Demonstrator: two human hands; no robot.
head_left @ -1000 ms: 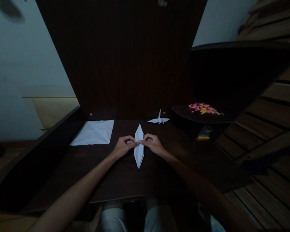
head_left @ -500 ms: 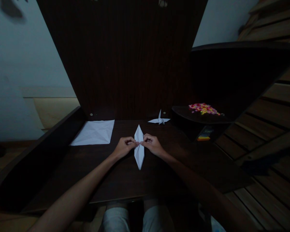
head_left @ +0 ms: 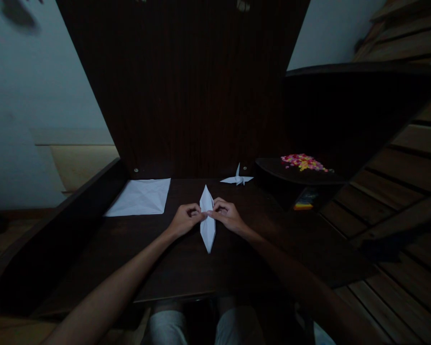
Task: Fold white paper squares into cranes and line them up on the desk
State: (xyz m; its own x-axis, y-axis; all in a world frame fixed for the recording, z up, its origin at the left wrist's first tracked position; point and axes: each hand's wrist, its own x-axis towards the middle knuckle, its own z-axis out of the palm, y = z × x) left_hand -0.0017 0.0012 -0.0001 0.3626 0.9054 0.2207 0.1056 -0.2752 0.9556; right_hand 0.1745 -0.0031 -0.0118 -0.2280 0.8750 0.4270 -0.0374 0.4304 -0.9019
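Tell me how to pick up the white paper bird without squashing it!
I'd probably pinch the paper bird by its folded middle, from the front and above: its thin wings spread to both sides, and the dark panel stands close behind.

The left hand (head_left: pixel 184 219) and right hand (head_left: pixel 229 215) pinch a long, pointy, folded white paper (head_left: pixel 208 232). Behind it, a white paper bird (head_left: pixel 239 180) sits on the dark wooden desk (head_left: pixel 172 275).
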